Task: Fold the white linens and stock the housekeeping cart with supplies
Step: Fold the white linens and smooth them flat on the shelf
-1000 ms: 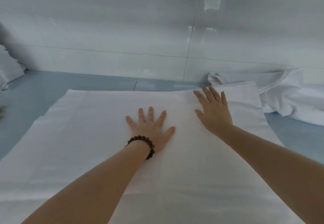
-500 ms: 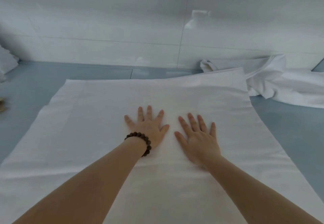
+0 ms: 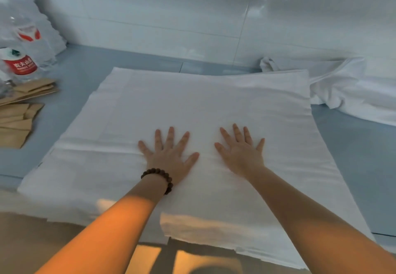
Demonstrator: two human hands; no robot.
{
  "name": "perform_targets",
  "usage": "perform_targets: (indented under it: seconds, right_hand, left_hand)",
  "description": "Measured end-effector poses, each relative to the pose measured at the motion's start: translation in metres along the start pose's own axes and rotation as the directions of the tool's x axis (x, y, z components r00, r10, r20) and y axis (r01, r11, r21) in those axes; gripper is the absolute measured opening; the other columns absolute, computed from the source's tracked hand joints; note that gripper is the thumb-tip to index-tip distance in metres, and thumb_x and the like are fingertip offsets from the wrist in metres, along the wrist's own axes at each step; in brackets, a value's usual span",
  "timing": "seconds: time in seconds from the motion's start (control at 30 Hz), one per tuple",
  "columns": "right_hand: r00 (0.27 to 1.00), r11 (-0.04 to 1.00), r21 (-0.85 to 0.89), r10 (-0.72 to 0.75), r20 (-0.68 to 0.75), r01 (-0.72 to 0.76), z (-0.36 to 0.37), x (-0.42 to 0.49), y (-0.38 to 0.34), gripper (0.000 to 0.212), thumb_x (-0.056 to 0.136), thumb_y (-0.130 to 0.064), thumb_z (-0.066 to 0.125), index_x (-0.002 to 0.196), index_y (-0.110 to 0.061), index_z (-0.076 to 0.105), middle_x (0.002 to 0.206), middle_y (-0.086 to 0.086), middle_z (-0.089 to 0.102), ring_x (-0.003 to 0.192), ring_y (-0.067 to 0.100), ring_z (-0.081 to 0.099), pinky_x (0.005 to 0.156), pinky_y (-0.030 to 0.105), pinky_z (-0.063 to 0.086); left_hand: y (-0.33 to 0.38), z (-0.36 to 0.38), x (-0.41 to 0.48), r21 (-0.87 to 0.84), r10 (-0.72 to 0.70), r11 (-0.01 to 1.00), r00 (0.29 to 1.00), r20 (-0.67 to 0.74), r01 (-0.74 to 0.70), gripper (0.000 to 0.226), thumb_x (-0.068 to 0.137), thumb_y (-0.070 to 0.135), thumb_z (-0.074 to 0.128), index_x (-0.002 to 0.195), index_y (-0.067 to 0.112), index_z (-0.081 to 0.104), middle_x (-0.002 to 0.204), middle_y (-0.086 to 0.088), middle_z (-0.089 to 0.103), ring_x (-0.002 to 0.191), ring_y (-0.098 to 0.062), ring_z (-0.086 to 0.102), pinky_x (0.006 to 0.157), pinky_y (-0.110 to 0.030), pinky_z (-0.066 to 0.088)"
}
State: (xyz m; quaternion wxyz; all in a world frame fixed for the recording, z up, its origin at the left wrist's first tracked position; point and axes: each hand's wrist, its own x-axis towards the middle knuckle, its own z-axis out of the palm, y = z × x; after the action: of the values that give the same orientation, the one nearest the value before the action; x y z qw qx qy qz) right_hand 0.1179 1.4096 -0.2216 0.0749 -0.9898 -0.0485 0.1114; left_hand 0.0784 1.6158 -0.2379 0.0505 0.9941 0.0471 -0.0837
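A folded white linen (image 3: 192,98) is spread flat across the middle of the bench (image 3: 351,145), with its near edge reaching the bench's front edge. The left grip (image 3: 169,155) and the right grip (image 3: 241,153) are laid on it side by side, released, with fingers straight and splayed and nothing grasped. A crumpled white sheet (image 3: 353,89) is heaped at the far right edge. Water bottles (image 3: 20,59) and brown paper packets (image 3: 19,110) are set along the left edge.

both arms outstretched, left hand (image 3: 169,155) and right hand (image 3: 242,151) flat, fingers spread.
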Motion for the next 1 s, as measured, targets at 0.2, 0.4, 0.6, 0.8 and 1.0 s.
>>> perform_targets:
  seconds: [0.2, 0.4, 0.6, 0.8, 1.0]
  right_hand:
    - [0.996, 0.998, -0.066, -0.004, -0.093, -0.002, 0.026, -0.03, -0.015, 0.065, 0.088, -0.07, 0.006, 0.147, -0.046, -0.006, 0.16, -0.006, -0.012, 0.146, 0.024, -0.017, 0.108, 0.067, -0.012]
    - [0.994, 0.997, -0.067, 0.02, -0.11, -0.028, 0.028, -0.005, -0.024, 0.067, 0.085, -0.071, 0.0, 0.146, -0.046, -0.01, 0.16, -0.006, -0.014, 0.146, 0.024, -0.017, 0.106, 0.068, -0.012]
    - [0.993, 0.996, -0.08, 0.04, -0.114, -0.049, 0.018, 0.033, -0.028, 0.067, 0.086, -0.071, 0.003, 0.147, -0.045, -0.007, 0.159, -0.007, -0.015, 0.146, 0.023, -0.016, 0.107, 0.068, -0.009]
    - [0.996, 0.996, -0.085, 0.02, -0.082, -0.027, 0.011, 0.045, -0.024, 0.065, 0.088, -0.071, 0.007, 0.147, -0.046, -0.006, 0.159, -0.011, -0.016, 0.146, 0.017, -0.016, 0.112, 0.06, -0.012]
    - [0.954, 0.958, -0.07, 0.265, -0.141, -0.277, 0.007, -0.022, 0.09, 0.064, 0.088, -0.067, 0.001, 0.148, -0.044, -0.01, 0.159, -0.012, -0.013, 0.146, 0.011, -0.012, 0.118, 0.046, -0.004]
  left_hand:
    - [-0.003, -0.001, 0.011, 0.02, -0.014, 1.0, 0.999, 0.033, 0.013, 0.082, 0.065, 0.084, -0.012, 0.14, 0.053, -0.021, 0.157, 0.009, -0.025, 0.144, -0.029, -0.022, 0.101, -0.073, -0.011]
    - [-0.011, -0.009, 0.038, 0.038, 0.016, 0.999, 0.999, 0.051, -0.018, 0.078, 0.069, 0.084, -0.008, 0.14, 0.054, -0.021, 0.157, 0.011, -0.024, 0.144, -0.028, -0.022, 0.103, -0.073, -0.009]
    - [-0.014, -0.021, 0.077, 0.057, 0.027, 0.998, 0.998, 0.063, -0.031, 0.075, 0.075, 0.084, 0.0, 0.141, 0.053, -0.019, 0.157, 0.01, -0.024, 0.145, -0.028, -0.02, 0.103, -0.073, -0.006]
    - [-0.016, -0.023, 0.096, 0.072, 0.039, 0.996, 0.996, 0.083, -0.045, 0.076, 0.074, 0.085, -0.002, 0.14, 0.053, -0.022, 0.157, 0.01, -0.025, 0.145, -0.028, -0.02, 0.104, -0.073, -0.004]
    - [-0.023, -0.019, 0.098, 0.055, 0.065, 0.996, 0.995, 0.078, -0.07, 0.076, 0.07, 0.086, -0.005, 0.137, 0.056, -0.024, 0.156, 0.011, -0.026, 0.145, -0.027, -0.02, 0.102, -0.072, -0.005]
